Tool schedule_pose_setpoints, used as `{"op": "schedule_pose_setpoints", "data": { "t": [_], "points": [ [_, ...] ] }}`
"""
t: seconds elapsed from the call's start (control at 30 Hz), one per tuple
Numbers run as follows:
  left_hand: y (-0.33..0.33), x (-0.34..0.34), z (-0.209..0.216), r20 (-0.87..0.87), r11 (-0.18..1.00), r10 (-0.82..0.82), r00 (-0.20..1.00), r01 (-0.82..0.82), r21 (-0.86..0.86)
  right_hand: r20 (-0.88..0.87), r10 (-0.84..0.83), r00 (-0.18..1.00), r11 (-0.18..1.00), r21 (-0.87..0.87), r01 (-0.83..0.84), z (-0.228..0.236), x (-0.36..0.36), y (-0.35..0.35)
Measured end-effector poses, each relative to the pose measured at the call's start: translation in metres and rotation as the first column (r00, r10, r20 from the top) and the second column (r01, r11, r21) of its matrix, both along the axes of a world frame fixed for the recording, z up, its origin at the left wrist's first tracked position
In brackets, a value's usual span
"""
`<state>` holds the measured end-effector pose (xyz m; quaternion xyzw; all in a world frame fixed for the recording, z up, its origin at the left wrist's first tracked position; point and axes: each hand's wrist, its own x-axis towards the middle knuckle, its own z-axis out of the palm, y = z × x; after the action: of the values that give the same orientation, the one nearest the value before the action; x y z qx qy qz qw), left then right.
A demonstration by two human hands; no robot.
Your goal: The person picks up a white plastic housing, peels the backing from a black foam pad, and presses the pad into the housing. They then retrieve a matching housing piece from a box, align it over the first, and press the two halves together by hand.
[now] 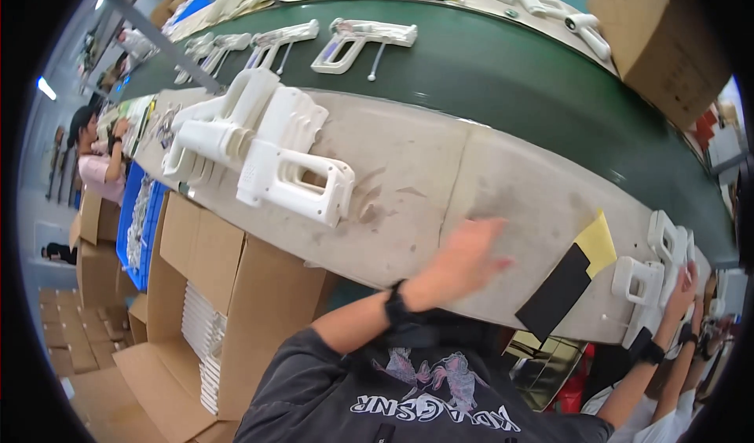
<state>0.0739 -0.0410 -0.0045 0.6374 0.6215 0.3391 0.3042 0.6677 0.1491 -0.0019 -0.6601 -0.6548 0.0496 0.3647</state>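
My left hand (459,266), slightly blurred, is over the grey worktable (424,176) with thumb and fingers apart and nothing in it. Far to the right, my right hand (680,292) is closed at the edge of a white plastic gun-shaped housing (649,305); its fingertips are partly hidden. Close by lies another white housing part with a loop handle (664,235). Between my hands, a black sheet (554,295) overlaps a yellow sheet (598,243) at the table's near edge. A pile of white gun-shaped housings (259,144) sits left of my left hand.
Beyond the table runs a green conveyor belt (487,74) carrying several white gun-shaped halves (365,42). An open cardboard box (271,302) with stacked white parts stands lower left, near a blue bin (135,227). A co-worker (102,156) is at far left; another person's arm (685,364) is at right.
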Motion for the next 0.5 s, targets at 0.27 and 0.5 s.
{"op": "schedule_pose_setpoints", "data": {
  "t": [0.27, 0.5],
  "points": [
    [0.025, 0.134, -0.03, -0.276, 0.993, -0.029, 0.961, 0.058, 0.098, 0.201, 0.703, 0.683, 0.667, -0.52, -0.534, 0.045, -0.28, -0.063],
    [0.034, 0.11, -0.047, 0.245, 0.996, -0.061, 0.968, 0.044, 0.076, -0.398, 0.582, 0.709, 0.525, -0.481, -0.702, 0.063, -0.3, -0.037]
  ]
}}
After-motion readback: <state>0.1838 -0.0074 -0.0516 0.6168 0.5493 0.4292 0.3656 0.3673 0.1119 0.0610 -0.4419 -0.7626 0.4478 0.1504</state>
